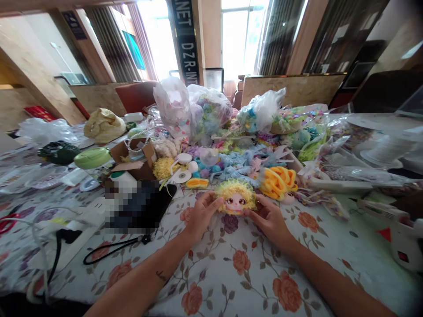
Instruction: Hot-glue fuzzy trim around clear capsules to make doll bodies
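Observation:
Between my two hands is a doll head (235,200) with curly yellow hair, a pale face and large brown eyes, facing me just over the flowered tablecloth (214,273). My left hand (206,209) grips its left side, thumb in front near the cheek. On the other side my right hand (266,215) pinches the lower right edge. A light green-yellow frill rims the top of the hair. Just behind to the right lies a bundle of orange-yellow plush strips (279,181), with another doll face (288,197) partly hidden beneath it.
Bagged plush pieces (211,108) and blue ribbon bows (234,165) heap up at the back. Left are a dark phone-like object (165,202), partly blurred out, a power strip (79,231) and a cardboard box (145,165). A glue gun (401,233) stands at right.

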A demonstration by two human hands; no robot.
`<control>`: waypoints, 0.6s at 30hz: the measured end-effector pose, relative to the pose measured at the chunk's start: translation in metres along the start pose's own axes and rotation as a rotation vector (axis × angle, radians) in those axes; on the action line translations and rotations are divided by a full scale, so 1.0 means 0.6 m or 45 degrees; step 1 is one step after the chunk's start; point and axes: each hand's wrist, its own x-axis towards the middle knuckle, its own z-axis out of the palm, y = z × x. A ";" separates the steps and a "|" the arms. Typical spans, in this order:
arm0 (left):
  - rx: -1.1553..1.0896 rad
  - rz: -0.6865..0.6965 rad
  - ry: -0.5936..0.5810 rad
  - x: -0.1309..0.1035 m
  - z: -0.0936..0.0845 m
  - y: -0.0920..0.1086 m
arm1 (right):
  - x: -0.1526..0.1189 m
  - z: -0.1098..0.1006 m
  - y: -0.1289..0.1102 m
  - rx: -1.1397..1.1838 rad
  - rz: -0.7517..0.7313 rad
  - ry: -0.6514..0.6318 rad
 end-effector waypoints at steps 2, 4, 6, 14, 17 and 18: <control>0.058 0.003 0.038 0.000 -0.002 0.002 | -0.002 -0.001 0.001 -0.062 0.004 -0.016; 0.110 0.024 0.056 0.001 -0.005 0.003 | -0.004 0.000 0.003 -0.086 -0.002 -0.012; 0.145 0.053 0.067 0.003 -0.008 0.001 | -0.005 0.001 0.004 -0.090 -0.016 -0.006; 0.306 0.211 0.024 0.014 -0.017 -0.016 | -0.005 0.006 -0.004 -0.159 0.022 0.082; 0.321 0.224 0.007 0.013 -0.017 -0.019 | -0.006 0.006 -0.008 -0.188 0.021 0.083; 0.320 0.227 0.005 0.012 -0.017 -0.019 | -0.006 0.006 -0.008 -0.192 0.017 0.074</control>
